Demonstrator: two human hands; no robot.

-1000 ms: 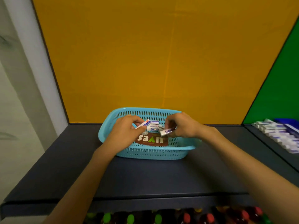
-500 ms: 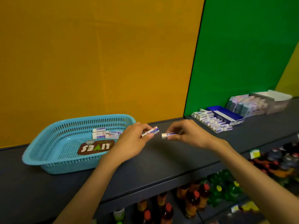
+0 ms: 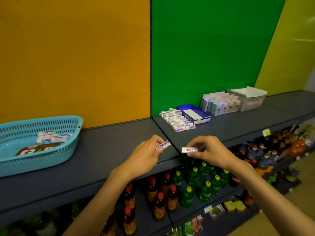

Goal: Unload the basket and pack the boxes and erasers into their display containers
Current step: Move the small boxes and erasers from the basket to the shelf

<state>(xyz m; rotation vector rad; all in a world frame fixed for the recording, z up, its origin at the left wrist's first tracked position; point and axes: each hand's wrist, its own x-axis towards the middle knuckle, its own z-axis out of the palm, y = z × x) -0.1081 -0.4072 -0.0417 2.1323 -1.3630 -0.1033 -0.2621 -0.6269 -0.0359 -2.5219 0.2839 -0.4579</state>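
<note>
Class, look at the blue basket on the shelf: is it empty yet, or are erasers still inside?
Not empty. Several erasers still lie inside the blue basket, near its back wall.

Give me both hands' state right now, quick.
Left hand: closed, pinching an eraser.
Right hand: closed, pinching another eraser.

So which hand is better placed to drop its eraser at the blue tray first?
Probably the right hand: its eraser is nearer the blue tray and eraser pile. The left hand sits farther toward the basket.
</note>
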